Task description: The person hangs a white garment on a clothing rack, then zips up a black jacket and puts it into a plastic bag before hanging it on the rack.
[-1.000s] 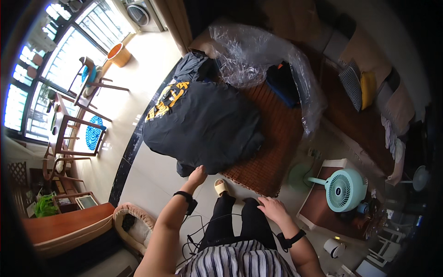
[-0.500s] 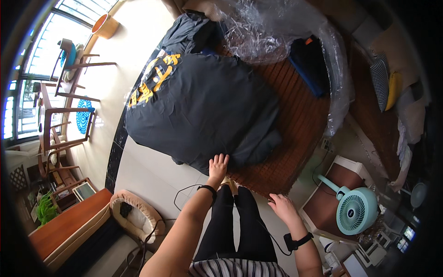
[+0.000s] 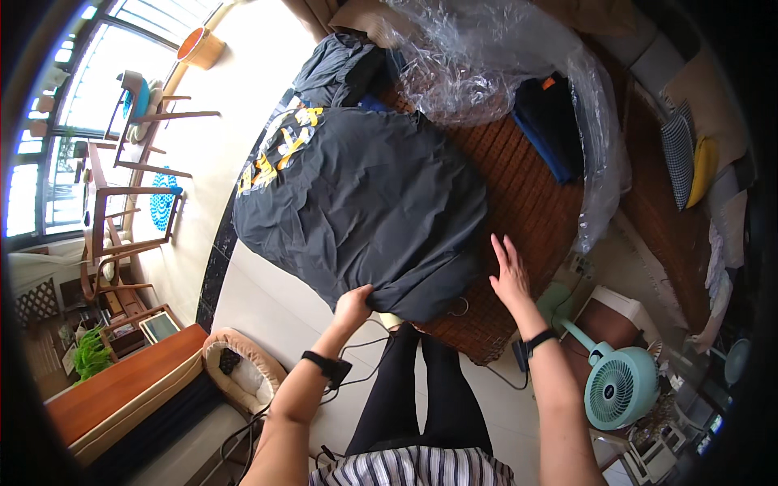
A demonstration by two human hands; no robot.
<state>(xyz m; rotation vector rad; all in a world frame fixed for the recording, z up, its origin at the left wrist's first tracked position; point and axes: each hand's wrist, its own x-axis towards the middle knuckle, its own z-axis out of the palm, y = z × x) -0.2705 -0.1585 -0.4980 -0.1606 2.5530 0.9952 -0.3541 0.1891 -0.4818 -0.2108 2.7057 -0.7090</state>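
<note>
A large dark grey jacket point(image 3: 365, 194) with yellow lettering at its far left lies spread in front of me, its left side hanging past the brown slatted mat point(image 3: 478, 154). At its near edge, my left hand point(image 3: 354, 307) is closed around a fold of the fabric, pulling creases across it. My right hand point(image 3: 510, 279) is above the mat, just right of the jacket, with its fingers spread and nothing in them. Dark bands with cables sit on both wrists.
Clear plastic sheeting point(image 3: 583, 138) drapes over the far mat beside folded dark blue clothing point(image 3: 547, 130). A mint fan point(image 3: 622, 389) stands at the near right. To the left are a beige pet bed point(image 3: 243, 368), wooden chairs point(image 3: 130, 194) and an orange bucket point(image 3: 201, 50). Cables trail by my legs.
My left hand has gone from lying flat on the jacket to gripping its near edge, drawing it nearer. The right hand has moved forward from the mat's corner, fingers spreading.
</note>
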